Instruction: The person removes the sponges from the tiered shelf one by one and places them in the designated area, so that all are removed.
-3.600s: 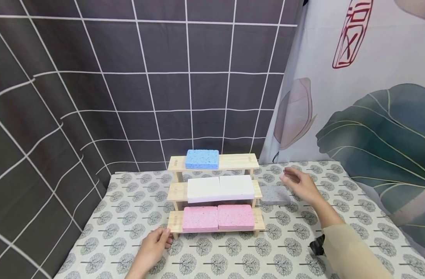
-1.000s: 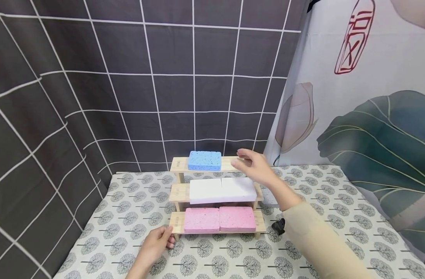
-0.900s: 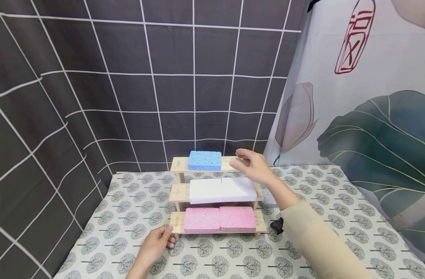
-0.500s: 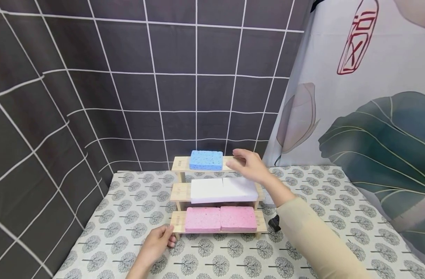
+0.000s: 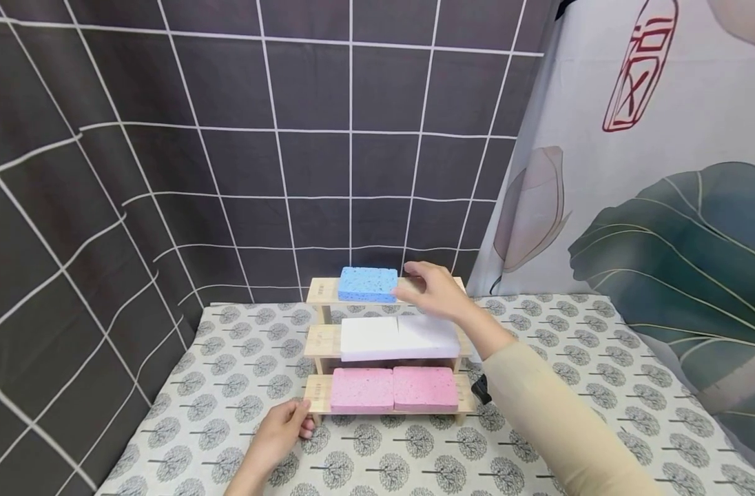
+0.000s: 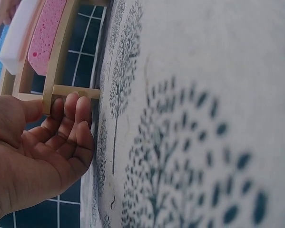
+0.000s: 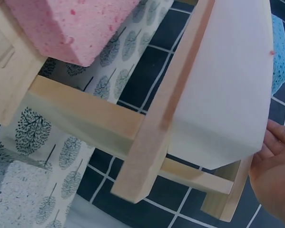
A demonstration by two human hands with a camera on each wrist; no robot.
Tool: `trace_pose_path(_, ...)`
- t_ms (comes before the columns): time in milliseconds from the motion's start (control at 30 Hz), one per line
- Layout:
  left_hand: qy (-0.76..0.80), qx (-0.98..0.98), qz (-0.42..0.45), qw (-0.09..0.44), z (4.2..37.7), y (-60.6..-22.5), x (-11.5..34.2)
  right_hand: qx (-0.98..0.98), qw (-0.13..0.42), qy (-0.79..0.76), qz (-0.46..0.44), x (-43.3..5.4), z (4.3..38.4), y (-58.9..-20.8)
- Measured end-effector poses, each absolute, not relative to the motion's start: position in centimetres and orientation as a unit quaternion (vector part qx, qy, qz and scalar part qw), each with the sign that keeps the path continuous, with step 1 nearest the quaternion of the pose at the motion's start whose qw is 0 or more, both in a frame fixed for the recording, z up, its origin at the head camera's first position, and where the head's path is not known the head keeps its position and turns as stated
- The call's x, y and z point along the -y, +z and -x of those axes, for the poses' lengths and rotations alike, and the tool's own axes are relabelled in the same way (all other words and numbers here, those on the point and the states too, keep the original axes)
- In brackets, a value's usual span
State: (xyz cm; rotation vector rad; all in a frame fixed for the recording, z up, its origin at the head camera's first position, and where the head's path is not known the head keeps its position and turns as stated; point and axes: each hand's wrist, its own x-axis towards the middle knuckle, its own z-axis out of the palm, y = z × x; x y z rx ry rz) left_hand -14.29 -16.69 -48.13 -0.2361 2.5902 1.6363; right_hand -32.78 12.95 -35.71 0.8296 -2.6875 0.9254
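A three-tier wooden rack (image 5: 323, 341) stands on the cloth. My left hand (image 5: 280, 435) pinches the left end of its lowest shelf, thumb on top and fingers curled beneath, as the left wrist view shows. A blue sponge (image 5: 368, 284) lies on the top shelf. Right beside it, my right hand (image 5: 438, 293) has its fingers apart, thumb tip at the sponge's front right corner. Two white sponges (image 5: 369, 337) sit side by side on the middle shelf, and two pink sponges (image 5: 362, 390) on the lowest.
A grey speckled sponge (image 7: 23, 194) lies on the patterned tablecloth (image 5: 229, 393) at the rack's right, mostly hidden by my arm in the head view. A dark grid curtain (image 5: 303, 165) hangs behind, a light printed curtain (image 5: 582, 89) at the right.
My right hand has come from above the grey sponge to the top shelf, then crept left up to the blue sponge. My left hand keeps its hold on the rack.
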Motion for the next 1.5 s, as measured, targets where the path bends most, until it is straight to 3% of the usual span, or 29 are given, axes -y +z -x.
trace_pose_path(267, 0.539, -0.837, 0.083, 0.043, 14.4, -48.5, 16.8, 0.908, 0.097, 0.280, -0.295, -12.1, 33.2, -35.7)
trace_pose_path(867, 0.541, -0.836, 0.078, 0.046, 14.4, -48.4, 16.9, 0.936, 0.052, 0.220, -0.268, -10.5, 33.2, -35.2)
trace_pose_path(1500, 0.538, -0.837, 0.086, 0.046, 14.4, -48.3, 16.8, 0.916, 0.092, 0.272, -0.280, -11.6, 33.2, -35.4)
